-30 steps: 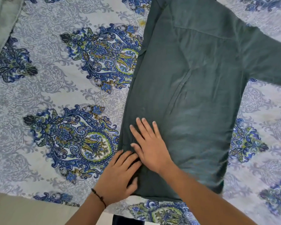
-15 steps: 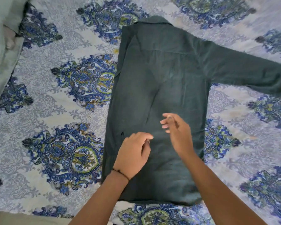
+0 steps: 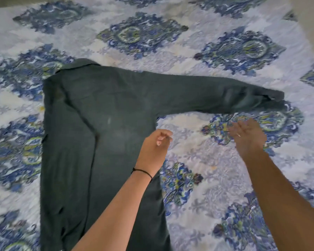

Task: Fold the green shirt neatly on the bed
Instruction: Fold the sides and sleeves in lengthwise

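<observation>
Hands off the hem now, swinging right! The left hand (image 3: 153,147) hangs loosely curled, empty; the right hand (image 3: 246,136) has fingers spread, blurry but seemingly empty. The green shirt (image 3: 98,124) lies flat on the bed (image 3: 207,42), right sleeve (image 3: 216,95) outstretched, likely folded next.

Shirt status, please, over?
Left hand, right hand: both holding nothing. Shirt flat on bed, one sleeve spread out. Nothing blocking the sleeve.

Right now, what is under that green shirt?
The patterned bedsheet, which shows around the green shirt. The shirt lies flat on it, one sleeve stretched out sideways. Whatever lies directly beneath the cloth is covered.
</observation>
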